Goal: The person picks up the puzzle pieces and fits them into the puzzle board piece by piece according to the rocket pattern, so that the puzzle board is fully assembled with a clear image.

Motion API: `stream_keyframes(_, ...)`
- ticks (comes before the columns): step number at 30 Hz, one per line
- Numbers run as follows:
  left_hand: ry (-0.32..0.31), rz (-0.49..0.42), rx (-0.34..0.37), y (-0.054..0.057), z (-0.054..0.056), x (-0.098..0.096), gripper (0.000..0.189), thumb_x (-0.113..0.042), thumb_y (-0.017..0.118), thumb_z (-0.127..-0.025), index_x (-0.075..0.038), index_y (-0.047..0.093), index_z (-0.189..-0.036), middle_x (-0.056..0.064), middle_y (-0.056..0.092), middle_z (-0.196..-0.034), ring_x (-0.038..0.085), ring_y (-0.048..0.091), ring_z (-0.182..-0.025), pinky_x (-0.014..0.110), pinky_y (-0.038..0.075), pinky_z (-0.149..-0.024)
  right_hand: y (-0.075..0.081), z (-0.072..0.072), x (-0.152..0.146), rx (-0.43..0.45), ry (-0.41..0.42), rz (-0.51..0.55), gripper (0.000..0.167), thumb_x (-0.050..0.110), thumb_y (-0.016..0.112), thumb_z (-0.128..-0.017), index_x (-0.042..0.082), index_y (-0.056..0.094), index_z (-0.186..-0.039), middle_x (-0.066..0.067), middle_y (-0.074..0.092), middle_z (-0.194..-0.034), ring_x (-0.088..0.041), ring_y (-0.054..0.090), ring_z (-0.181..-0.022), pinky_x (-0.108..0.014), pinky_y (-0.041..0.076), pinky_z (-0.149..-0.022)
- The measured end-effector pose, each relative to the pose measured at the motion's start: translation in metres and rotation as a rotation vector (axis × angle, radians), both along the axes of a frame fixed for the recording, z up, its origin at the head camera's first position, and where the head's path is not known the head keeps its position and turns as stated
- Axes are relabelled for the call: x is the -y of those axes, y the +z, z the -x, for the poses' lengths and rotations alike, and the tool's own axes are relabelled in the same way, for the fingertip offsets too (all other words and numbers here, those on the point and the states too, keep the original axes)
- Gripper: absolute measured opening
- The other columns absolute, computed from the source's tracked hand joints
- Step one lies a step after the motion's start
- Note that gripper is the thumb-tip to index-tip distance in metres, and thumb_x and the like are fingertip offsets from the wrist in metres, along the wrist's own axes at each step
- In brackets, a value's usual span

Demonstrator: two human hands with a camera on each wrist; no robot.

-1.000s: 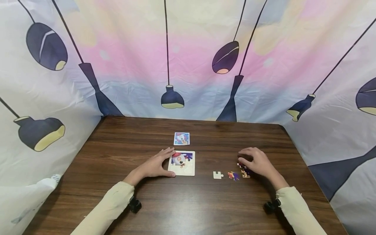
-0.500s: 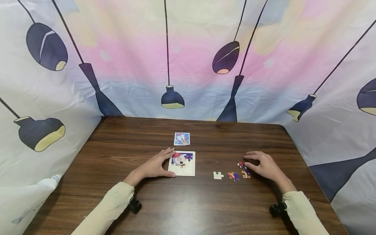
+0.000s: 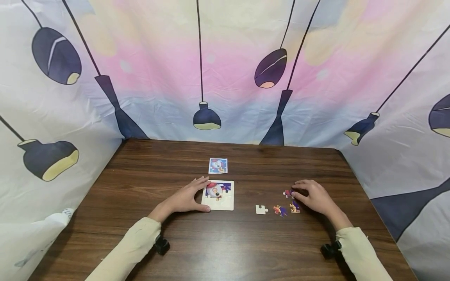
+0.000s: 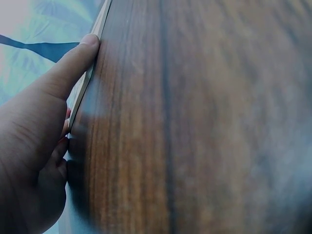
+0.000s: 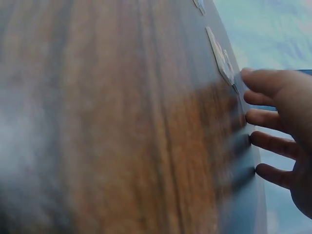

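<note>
In the head view, my left hand (image 3: 181, 200) holds the left side of a square jigsaw puzzle tray (image 3: 228, 203), thumb at its near edge and fingers at its upper left. The tray is partly filled with a white cartoon character's picture. My right hand (image 3: 314, 197) touches a red and purple puzzle piece (image 3: 287, 193) with its fingertips low at the table. Just below lies an orange and purple piece (image 3: 294, 207). Farther left are a red, yellow and purple piece (image 3: 279, 211) and a plain cream piece (image 3: 261, 209). The right wrist view shows the fingers (image 5: 273, 141) spread and bent.
Behind the tray lies a small square picture card (image 3: 218, 166) with a similar character. Everything rests on a dark brown wooden table (image 3: 225, 242). A fabric backdrop (image 3: 232, 70) printed with lamps encloses the back and sides.
My right hand has drawn back to the right, uncovering puzzle pieces. The red and purple piece has shifted slightly away from the orange and purple one. My left hand stays on the tray.
</note>
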State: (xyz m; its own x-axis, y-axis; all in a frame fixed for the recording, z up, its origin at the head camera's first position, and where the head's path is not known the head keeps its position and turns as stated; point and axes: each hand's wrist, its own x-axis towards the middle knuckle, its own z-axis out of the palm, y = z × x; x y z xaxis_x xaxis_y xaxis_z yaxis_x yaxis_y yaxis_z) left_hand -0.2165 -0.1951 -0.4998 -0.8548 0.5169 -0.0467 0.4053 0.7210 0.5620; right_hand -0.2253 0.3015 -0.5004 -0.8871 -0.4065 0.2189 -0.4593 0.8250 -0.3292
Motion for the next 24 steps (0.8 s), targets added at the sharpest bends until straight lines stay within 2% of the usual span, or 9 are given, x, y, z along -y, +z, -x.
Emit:
stream_keyframes(6,-0.005,-0.008,-0.008,-0.001,0.0,0.001,0.109,-0.067,0.08,-0.076,-0.012,0.038,-0.159,0.007,0.026,-0.168,0.036,0.016,-0.156,0.06,0.023,-0.122,0.002,-0.002,-0.003,0.016,0.022,-0.015,0.04,0.031,0.077,-0.093,0.004,0.075,-0.122,-0.02,0.067,-0.129,-0.044,0.059,-0.122,-0.064,0.046,-0.101)
stream_keyframes(12,-0.006,-0.008,-0.013,-0.001,-0.001,0.002,0.109,-0.067,0.081,-0.076,-0.012,0.038,-0.159,0.007,0.026,-0.168,0.036,0.017,-0.156,0.06,0.023,-0.122,0.002,-0.002,-0.002,0.029,0.023,-0.037,0.034,0.031,0.076,-0.094,0.009,0.077,-0.12,-0.019,0.065,-0.131,-0.046,0.055,-0.124,-0.069,0.042,-0.1)
stream_keyframes(20,-0.002,-0.003,0.0,-0.002,0.0,0.001,0.108,-0.068,0.079,-0.076,-0.014,0.037,-0.16,0.005,0.024,-0.169,0.037,0.015,-0.156,0.062,0.023,-0.121,0.004,0.003,0.005,-0.043,0.059,-0.038,0.026,0.031,0.079,-0.091,0.011,0.081,-0.107,-0.007,0.073,-0.111,-0.032,0.064,-0.108,-0.058,0.052,-0.092)
stream_keyframes(24,-0.009,-0.002,-0.004,-0.001,0.001,0.0,0.108,-0.066,0.08,-0.077,-0.013,0.037,-0.16,0.005,0.025,-0.169,0.035,0.015,-0.156,0.062,0.023,-0.121,0.011,0.006,0.014,-0.066,0.058,-0.008,0.027,0.034,0.079,-0.091,0.013,0.081,-0.107,-0.003,0.075,-0.106,-0.028,0.065,-0.105,-0.055,0.054,-0.09)
